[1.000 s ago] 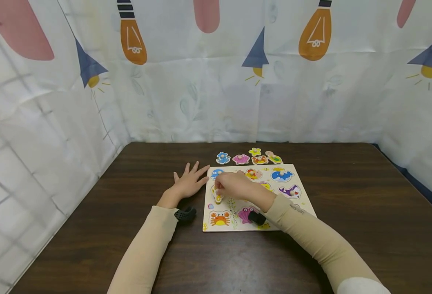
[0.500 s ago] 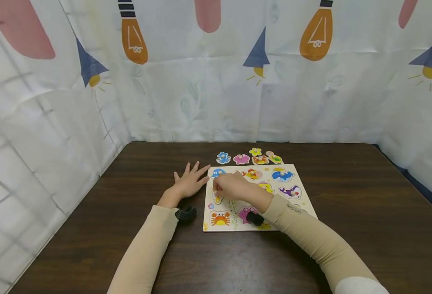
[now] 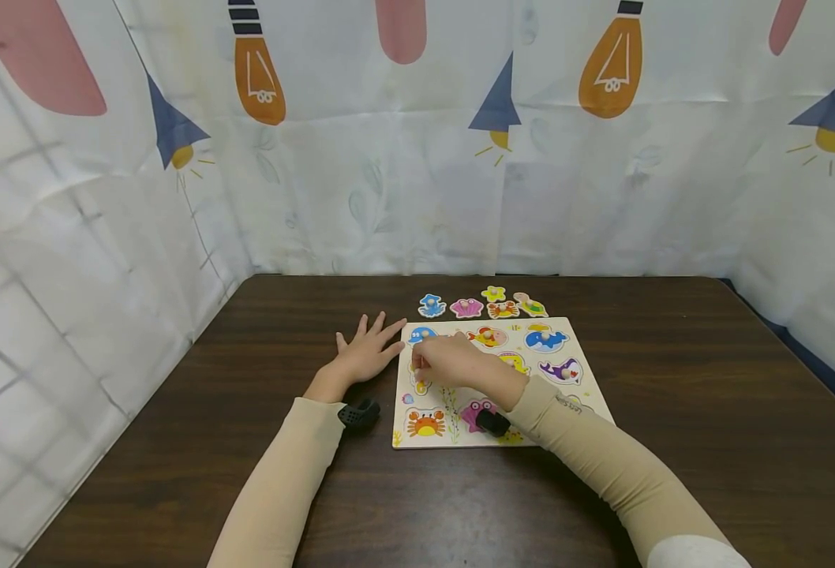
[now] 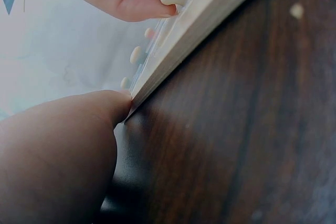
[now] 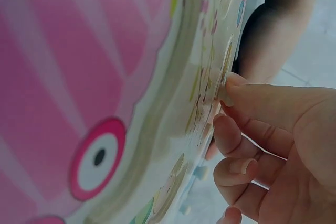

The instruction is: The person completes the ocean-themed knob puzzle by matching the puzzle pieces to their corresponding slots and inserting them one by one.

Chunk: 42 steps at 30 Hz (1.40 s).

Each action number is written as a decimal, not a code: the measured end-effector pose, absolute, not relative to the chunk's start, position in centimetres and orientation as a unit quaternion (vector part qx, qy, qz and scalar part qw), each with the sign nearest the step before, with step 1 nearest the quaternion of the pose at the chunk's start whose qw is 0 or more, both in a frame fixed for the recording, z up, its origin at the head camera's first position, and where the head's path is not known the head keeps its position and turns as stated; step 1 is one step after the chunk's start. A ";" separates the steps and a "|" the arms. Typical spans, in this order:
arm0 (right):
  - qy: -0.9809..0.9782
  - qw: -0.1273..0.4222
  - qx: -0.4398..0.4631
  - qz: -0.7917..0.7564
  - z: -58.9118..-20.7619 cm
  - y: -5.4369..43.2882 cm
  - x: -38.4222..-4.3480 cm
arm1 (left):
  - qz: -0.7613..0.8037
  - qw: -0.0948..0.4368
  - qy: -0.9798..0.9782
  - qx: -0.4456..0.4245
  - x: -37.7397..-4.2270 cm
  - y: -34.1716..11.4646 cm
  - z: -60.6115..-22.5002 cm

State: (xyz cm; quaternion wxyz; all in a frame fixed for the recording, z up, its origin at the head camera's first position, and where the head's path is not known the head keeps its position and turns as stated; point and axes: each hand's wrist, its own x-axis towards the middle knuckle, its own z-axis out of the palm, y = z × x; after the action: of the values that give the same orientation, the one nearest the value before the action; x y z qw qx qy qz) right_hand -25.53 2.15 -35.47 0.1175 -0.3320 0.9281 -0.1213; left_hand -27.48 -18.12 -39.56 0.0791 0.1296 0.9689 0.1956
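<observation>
Barely a stir in that last half second! The right hand [image 3: 454, 363] pinched the yellow piece [image 3: 421, 387] near the left edge of the board [image 3: 424, 442], seemingly settling it; the left hand [image 3: 363, 355], spread wide, holding nothing, touched the far-left corner.

A dark, wood-grained bench [image 3: 417, 505] shows a soft shine on its near side beneath a puzzle board [image 3: 588, 398] with a smooth, printed face and a pale, bare-looking wooden edge. Loose pieces [image 3: 503, 309] also bear printed faces, while rounded knobs [image 4: 135, 54] look like smooth, unpainted wood. The 2 sleeves [image 3: 275, 481] are matt, wrinkled cloth; the 2 wrist devices [image 3: 493, 423] resemble black plastic. Behind hangs a thin, creased curtain [image 3: 417, 213], cloth or plastic unclear.
</observation>
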 end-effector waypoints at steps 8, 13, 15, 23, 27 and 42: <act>0.927 0.121 -0.333 -0.121 -35.2 2.5 -25.6 | 0.186 0.076 0.971 0.131 -27.7 -18.1 -39.7; 0.923 0.109 -0.340 -0.142 -34.9 3.1 -25.6 | 0.187 0.077 0.971 0.128 -27.5 -18.1 -39.8; 0.919 0.103 -0.345 -0.162 -34.6 3.5 -25.6 | 0.189 0.076 0.971 0.127 -27.5 -18.1 -39.9; 0.902 0.080 -0.344 -0.248 -33.0 6.3 -26.5 | 0.189 0.075 0.970 0.130 -27.7 -18.3 -40.2; 0.895 0.032 -0.330 -0.299 -32.5 8.2 -27.3 | 0.190 0.072 0.970 0.131 -27.7 -18.3 -40.2; 0.872 0.009 -0.180 -0.455 -32.3 15.4 -32.3 | 0.191 0.068 0.970 0.133 -27.8 -18.3 -40.3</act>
State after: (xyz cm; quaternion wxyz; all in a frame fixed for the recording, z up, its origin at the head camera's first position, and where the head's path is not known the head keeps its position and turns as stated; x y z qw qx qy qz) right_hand -32.27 15.35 -32.26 0.0087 -0.1800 0.8720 -0.4551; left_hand -27.80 -18.31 -40.35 0.0679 0.1331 0.9703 0.1905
